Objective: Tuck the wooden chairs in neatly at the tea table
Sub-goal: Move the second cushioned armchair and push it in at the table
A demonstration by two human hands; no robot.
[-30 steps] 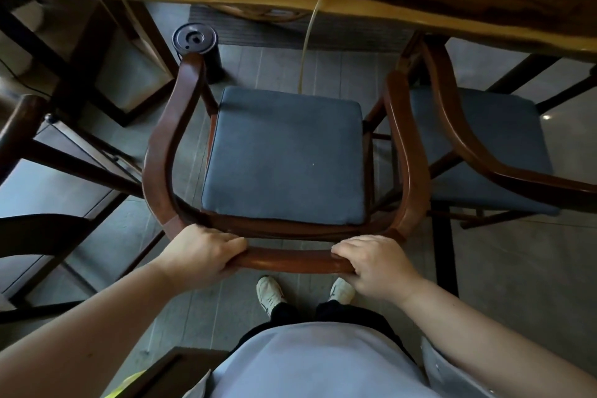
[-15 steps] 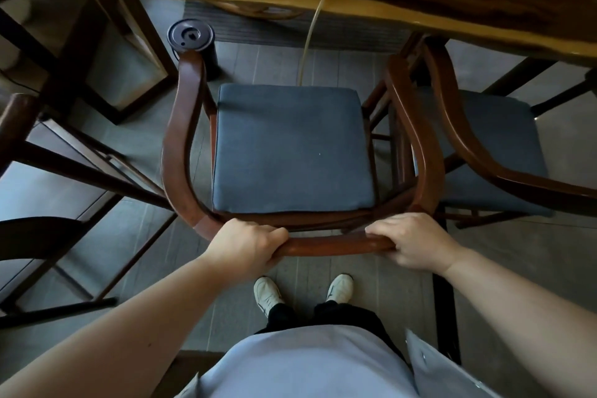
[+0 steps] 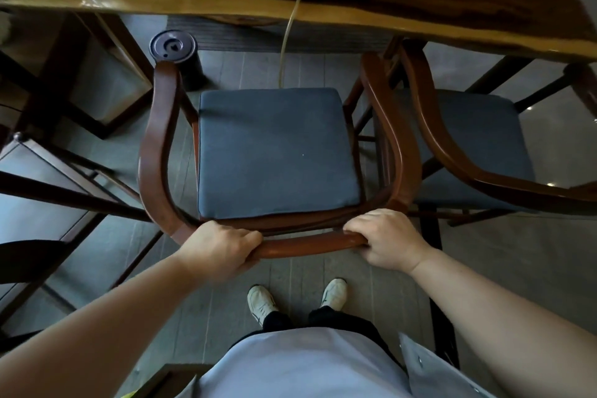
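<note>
Looking down through the head camera, both hands hold the curved back rail of a wooden armchair point(image 3: 161, 152) that stands in front of the person. The left hand point(image 3: 223, 252) wraps around the rail at its left bend, fingers curled over the top and grip clamped on the wood. The right hand point(image 3: 386, 241) grasps the rail's right end the same way, its grip closed around the wood. Between the two hands a bare stretch of rail shows. The chair carries a blue-grey seat cushion point(image 3: 274, 152), and its armrests reach forward toward the counter point(image 3: 355, 14), a thick slab of wood with a pale, irregular edge. The front of the chair sits just short of that edge, with the seat wholly outside it. Just beside it on the right stands a second wooden armchair point(image 3: 452, 152) with a matching cushion point(image 3: 468, 145); its front corner lies under the counter edge, and the neighbouring armrests nearly touch. A black cylindrical container point(image 3: 176, 55) stands on the grey plank floor point(image 3: 307, 284) near the first chair's left armrest tip. A thin pale cord point(image 3: 287, 39) hangs down from the counter to the floor behind the seat. White shoes point(image 3: 261, 300) show below the rail.
</note>
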